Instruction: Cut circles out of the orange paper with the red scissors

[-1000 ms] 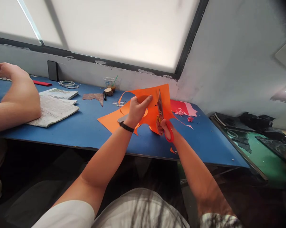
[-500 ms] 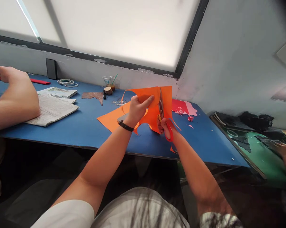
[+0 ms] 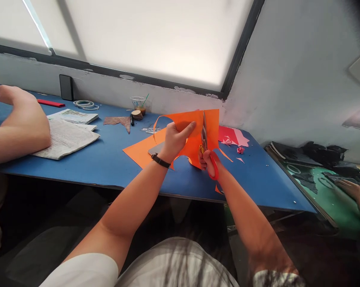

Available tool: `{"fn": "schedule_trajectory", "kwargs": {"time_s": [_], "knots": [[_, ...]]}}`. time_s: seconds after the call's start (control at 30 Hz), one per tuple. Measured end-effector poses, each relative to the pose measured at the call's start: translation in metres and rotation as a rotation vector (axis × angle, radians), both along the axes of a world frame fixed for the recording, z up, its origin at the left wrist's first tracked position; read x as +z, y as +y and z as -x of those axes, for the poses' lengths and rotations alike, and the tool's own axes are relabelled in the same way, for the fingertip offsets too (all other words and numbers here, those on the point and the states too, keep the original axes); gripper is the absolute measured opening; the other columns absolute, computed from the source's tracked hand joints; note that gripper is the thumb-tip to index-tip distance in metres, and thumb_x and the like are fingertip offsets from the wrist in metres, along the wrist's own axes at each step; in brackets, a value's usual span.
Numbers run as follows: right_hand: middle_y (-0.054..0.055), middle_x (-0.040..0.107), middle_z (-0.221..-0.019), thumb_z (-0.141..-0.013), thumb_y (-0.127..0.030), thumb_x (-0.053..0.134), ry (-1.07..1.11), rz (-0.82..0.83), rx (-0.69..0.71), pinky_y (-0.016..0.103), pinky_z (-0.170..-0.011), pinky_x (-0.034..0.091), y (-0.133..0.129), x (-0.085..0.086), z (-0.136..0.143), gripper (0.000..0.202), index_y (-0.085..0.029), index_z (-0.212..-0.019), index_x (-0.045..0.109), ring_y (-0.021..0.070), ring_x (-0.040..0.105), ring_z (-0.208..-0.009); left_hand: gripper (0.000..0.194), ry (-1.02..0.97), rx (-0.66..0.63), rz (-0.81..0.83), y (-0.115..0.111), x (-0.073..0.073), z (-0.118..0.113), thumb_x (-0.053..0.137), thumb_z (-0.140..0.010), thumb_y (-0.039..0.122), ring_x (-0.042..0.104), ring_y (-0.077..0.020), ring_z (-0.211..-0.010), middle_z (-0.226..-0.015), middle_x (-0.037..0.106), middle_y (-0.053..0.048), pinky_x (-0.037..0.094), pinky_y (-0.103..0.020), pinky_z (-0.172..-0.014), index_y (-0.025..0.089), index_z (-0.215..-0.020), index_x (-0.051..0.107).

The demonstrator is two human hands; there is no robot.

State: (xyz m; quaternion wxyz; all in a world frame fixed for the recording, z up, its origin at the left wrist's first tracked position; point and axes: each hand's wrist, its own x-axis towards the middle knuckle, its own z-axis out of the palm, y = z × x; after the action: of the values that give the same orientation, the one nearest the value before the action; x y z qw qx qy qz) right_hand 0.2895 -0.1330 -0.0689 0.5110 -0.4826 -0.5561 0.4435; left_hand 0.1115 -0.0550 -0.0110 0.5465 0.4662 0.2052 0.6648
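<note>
My left hand (image 3: 176, 140), with a dark band at its wrist, pinches a sheet of orange paper (image 3: 211, 123) held up above the blue table (image 3: 245, 179). Red and yellow scissors (image 3: 204, 137) are gripped in my right hand (image 3: 206, 158), blades pointing up at the sheet, right of my left thumb. Curved cut edges and thin strips show on the paper. Beneath, another orange piece (image 3: 134, 150) lies on the table, with a grey flat object (image 3: 156, 149) partly hidden by my left hand.
Another person's arm (image 3: 21, 127) rests on papers (image 3: 69, 137) at left. Behind stand a phone (image 3: 66, 87) and a plastic cup (image 3: 138, 103). Red and pink paper (image 3: 232, 136) lies at right. Far right, a person's hand (image 3: 351, 189) is over a green table (image 3: 326, 199).
The orange sheet and both my hands appear slightly further right, along with a small shift of the view. The other person's hand at left has changed its angle a little.
</note>
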Motion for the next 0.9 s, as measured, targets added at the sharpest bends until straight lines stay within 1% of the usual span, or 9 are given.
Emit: {"fn": "schedule_trajectory", "kwargs": {"time_s": [0.1,0.17,0.3,0.4,0.5,0.67,0.77,0.9], "knots": [[-0.009,0.035,-0.070,-0.067,-0.127,0.075,-0.006,-0.008,0.004,0.037,-0.055,0.026,-0.0013,0.0010,0.0020,0.099,-0.033,-0.084,0.051,0.0151,0.023,-0.060,0.056,0.107,-0.001,-0.109,-0.0007,-0.0016,-0.0003,0.107,-0.102,0.045,0.058,-0.0226,-0.082,-0.075,0.059,-0.001,0.053,-0.042,-0.078,0.025,-0.070,0.066],[-0.009,0.034,-0.069,-0.068,-0.127,0.074,-0.007,-0.008,0.001,0.037,-0.056,0.026,-0.0022,0.0024,0.0031,0.098,-0.033,-0.085,0.050,0.0151,0.022,-0.060,0.056,0.114,0.012,-0.126,0.0000,-0.0026,0.0000,0.105,-0.104,0.044,0.053,-0.0212,-0.079,-0.076,0.057,-0.001,0.050,-0.042,-0.077,0.025,-0.070,0.066],[-0.009,0.035,-0.070,-0.071,-0.124,0.077,-0.013,-0.002,0.001,0.036,-0.056,0.025,-0.0039,0.0045,0.0036,0.097,-0.033,-0.087,0.050,0.0149,0.022,-0.060,0.061,0.137,0.034,-0.187,0.0023,-0.0046,0.0003,0.104,-0.104,0.053,0.045,-0.0208,-0.075,-0.073,0.052,-0.001,0.044,-0.042,-0.071,0.027,-0.067,0.063],[-0.008,0.034,-0.069,-0.068,-0.127,0.075,-0.021,-0.006,0.003,0.035,-0.056,0.025,-0.0045,0.0048,0.0037,0.099,-0.032,-0.084,0.049,0.0148,0.023,-0.060,0.062,0.132,0.038,-0.190,0.0024,-0.0050,0.0003,0.104,-0.104,0.053,0.048,-0.0202,-0.075,-0.072,0.053,-0.001,0.046,-0.042,-0.071,0.027,-0.067,0.063],[-0.008,0.033,-0.068,-0.065,-0.129,0.072,-0.018,-0.008,0.003,0.035,-0.055,0.024,-0.0041,0.0042,0.0041,0.101,-0.032,-0.083,0.048,0.0147,0.022,-0.060,0.066,0.112,0.028,-0.184,0.0007,-0.0038,0.0004,0.107,-0.103,0.051,0.049,-0.0190,-0.072,-0.070,0.049,0.000,0.048,-0.042,-0.070,0.026,-0.064,0.059],[-0.008,0.034,-0.070,-0.067,-0.127,0.074,0.001,-0.020,0.000,0.035,-0.055,0.023,-0.0040,0.0044,0.0053,0.100,-0.033,-0.087,0.050,0.0148,0.021,-0.061,0.067,0.135,0.027,-0.193,-0.0017,-0.0013,0.0004,0.105,-0.104,0.054,0.050,-0.0192,-0.072,-0.069,0.051,0.000,0.052,-0.042,-0.070,0.026,-0.065,0.057],[-0.008,0.034,-0.071,-0.067,-0.127,0.074,0.004,-0.015,-0.003,0.035,-0.055,0.021,-0.0047,0.0049,0.0060,0.100,-0.032,-0.085,0.050,0.0144,0.022,-0.061,0.066,0.141,0.032,-0.205,-0.0022,-0.0003,0.0003,0.103,-0.104,0.054,0.048,-0.0188,-0.072,-0.070,0.050,0.000,0.051,-0.041,-0.068,0.026,-0.066,0.058],[-0.007,0.034,-0.071,-0.067,-0.127,0.074,0.007,-0.008,-0.011,0.036,-0.055,0.020,-0.0050,0.0048,0.0061,0.100,-0.032,-0.084,0.052,0.0148,0.024,-0.060,0.066,0.127,0.033,-0.172,-0.0035,0.0015,0.0005,0.108,-0.097,0.054,0.050,-0.0207,-0.072,-0.070,0.048,-0.001,0.050,-0.041,-0.066,0.027,-0.064,0.058]]}}
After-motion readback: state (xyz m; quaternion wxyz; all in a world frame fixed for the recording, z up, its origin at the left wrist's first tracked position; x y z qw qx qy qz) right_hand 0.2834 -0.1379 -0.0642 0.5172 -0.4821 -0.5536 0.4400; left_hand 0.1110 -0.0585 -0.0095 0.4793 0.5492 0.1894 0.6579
